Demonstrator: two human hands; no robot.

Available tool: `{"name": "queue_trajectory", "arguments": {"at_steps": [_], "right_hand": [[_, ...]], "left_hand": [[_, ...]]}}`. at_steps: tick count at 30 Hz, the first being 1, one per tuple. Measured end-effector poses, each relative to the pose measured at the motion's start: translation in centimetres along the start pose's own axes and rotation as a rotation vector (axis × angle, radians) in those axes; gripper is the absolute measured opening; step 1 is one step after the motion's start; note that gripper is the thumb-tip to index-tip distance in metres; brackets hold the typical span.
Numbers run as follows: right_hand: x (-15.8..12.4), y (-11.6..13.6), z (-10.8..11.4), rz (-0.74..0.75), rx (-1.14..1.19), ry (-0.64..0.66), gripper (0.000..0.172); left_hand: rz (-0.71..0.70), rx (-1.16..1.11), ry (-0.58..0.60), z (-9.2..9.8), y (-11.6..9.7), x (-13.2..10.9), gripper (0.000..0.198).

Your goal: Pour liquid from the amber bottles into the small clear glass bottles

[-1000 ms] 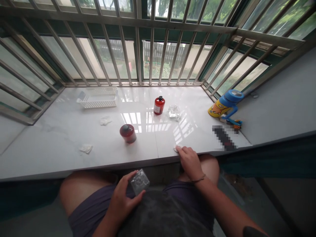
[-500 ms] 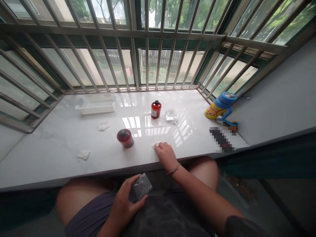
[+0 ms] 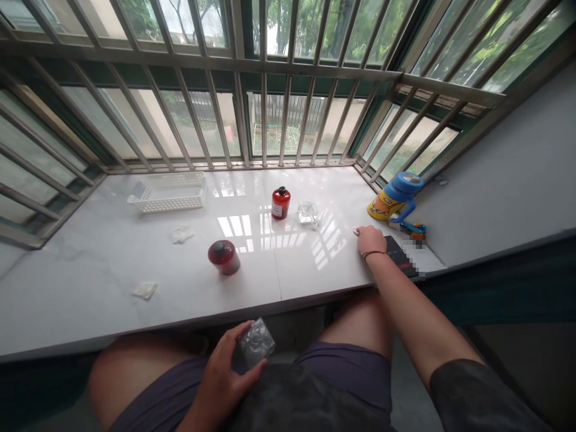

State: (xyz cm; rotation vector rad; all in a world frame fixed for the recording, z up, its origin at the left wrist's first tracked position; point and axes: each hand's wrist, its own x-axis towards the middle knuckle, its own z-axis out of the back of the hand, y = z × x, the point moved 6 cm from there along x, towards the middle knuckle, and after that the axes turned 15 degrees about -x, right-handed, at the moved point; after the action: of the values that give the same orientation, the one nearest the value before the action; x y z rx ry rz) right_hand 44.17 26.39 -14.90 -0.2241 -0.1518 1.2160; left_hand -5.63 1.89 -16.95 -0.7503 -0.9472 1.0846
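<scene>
Clear box (image 3: 256,342) is what we find in the left hand (image 3: 224,373), low over the lap, below the front edge of the bench (image 3: 112,264). The thumb and fingers close around its sides, so the clear box is gripped and tilted with one face up towards us; what is inside we cannot make out.

We see the right hand (image 3: 371,240) reached out on the right part of the bench, palm down. Its fingertips rest on a small white scrap (image 3: 356,230); whether they pinch it or only press on it we cannot tell. A thin band circles the wrist. Just beside the hand on the right lies a dark flat object (image 3: 398,255), partly blurred, and behind it a blue and yellow cup (image 3: 396,200) leans on its side.

Near the middle we count a red jar (image 3: 224,257) with a dark lid, and further back a red bottle (image 3: 281,203) standing upright with a clear glass piece (image 3: 308,212) just beside it. To the left lie two crumpled white wads (image 3: 182,234), well apart from each other, and a white basket (image 3: 167,192) sits at the back by the window bars (image 3: 263,120).
</scene>
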Motion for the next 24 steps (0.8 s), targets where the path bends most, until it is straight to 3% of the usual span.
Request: {"name": "queue_trajectory", "arguments": {"at_steps": [4, 8, 11, 14, 19, 24], "right_hand": [[3.0, -0.6, 0.0, -0.012, 0.056, -0.014, 0.036], [4.9, 2.1, 1.1, 0.048, 0.172, -0.059, 0.029], [4.5, 5.0, 2.3, 0.127, 0.246, -0.115, 0.033], [2.0, 8.1, 3.4, 0.229, 0.294, -0.188, 0.034], [-4.8, 12.3, 3.5, 0.42, 0.352, -0.23, 0.021], [-8.6, 13.6, 2.7, 0.498, 0.36, -0.22, 0.016]], "left_hand": [[-0.008, -0.011, 0.003, -0.4, -0.5, 0.5, 0.068], [-0.014, -0.004, 0.031, -0.6, -1.1, 1.0, 0.068], [-0.008, -0.007, 0.035, -0.4, -1.3, 1.3, 0.07], [0.017, -0.029, 0.006, -0.2, -1.2, 2.0, 0.071], [0.04, -0.097, -0.017, -0.6, -1.5, 5.1, 0.068], [0.125, -0.172, 0.013, -2.2, -1.3, 9.9, 0.073]]}}
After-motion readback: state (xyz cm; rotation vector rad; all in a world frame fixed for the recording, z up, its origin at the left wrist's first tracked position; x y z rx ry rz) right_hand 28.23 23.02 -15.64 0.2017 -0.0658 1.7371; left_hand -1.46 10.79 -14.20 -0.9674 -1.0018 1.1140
